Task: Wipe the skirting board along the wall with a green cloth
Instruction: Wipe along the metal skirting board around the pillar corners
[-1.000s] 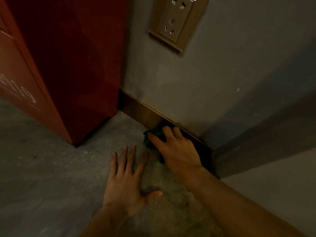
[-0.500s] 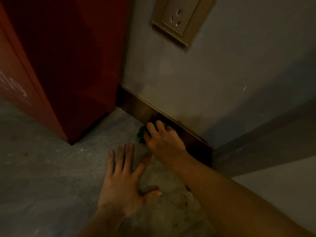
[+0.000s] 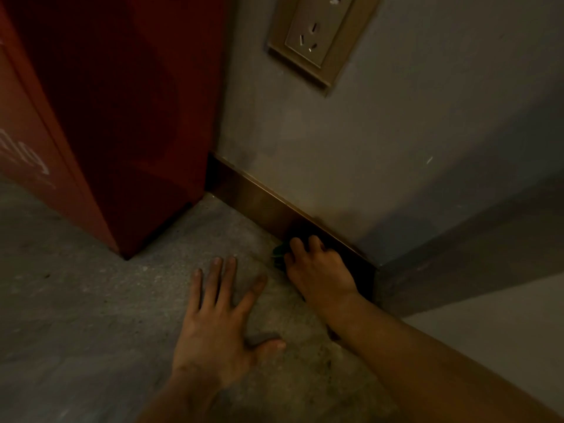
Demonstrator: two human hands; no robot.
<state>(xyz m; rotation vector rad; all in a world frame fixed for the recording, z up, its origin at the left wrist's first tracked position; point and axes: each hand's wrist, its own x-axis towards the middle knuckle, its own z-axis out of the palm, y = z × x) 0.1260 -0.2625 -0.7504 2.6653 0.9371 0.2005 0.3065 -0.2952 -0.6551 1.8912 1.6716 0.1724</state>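
Low down, right hand clutching green cloth against skirting board, left hand splayed flat on floor

White lettering on red cabinet front, at left edge; cut off and blurred, last marks resemble "ng" or "19", not legible. No other text readable.

Left of the right hand, the skirting board runs bare until the red cabinet closes that end. Right of that hand, the wall corner cuts the run short almost at once. Before the board the concrete floor lies open, save where the left hand is spread flat just beside the right hand.
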